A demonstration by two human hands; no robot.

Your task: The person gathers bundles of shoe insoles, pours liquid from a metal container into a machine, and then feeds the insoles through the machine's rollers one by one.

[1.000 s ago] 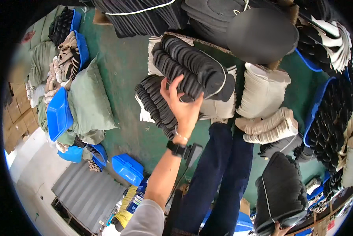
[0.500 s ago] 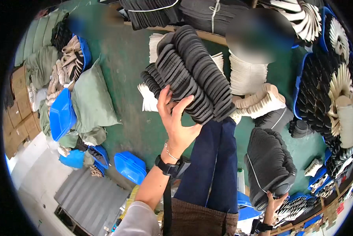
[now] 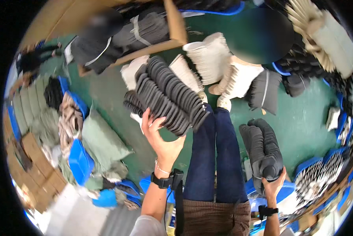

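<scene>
Several stacks of dark grey insoles [image 3: 160,96] lie side by side in front of my left knee. My left hand [image 3: 162,145] is closed on their near end, thumb on one side and fingers on the other. A further bundle of dark insoles [image 3: 261,147] points away from me at the right, beside my leg. My right hand [image 3: 274,185] grips its near end, with part of the fingers hidden behind it. Beyond the left stacks, cream insole stacks [image 3: 210,59] stand on the floor near my feet.
An open cardboard box [image 3: 145,51] at the far left holds tied dark bundles. A tied dark bundle [image 3: 266,90] lies right of my feet. Green sacks [image 3: 103,135] and a blue basket [image 3: 81,161] are at the left. Baskets of striped-looking pieces [image 3: 314,179] line the right.
The view has turned, bringing the cardboard box further into sight. Both hands keep hold of their dark insoles. The right bundle now shows its rolled near end more fully.
</scene>
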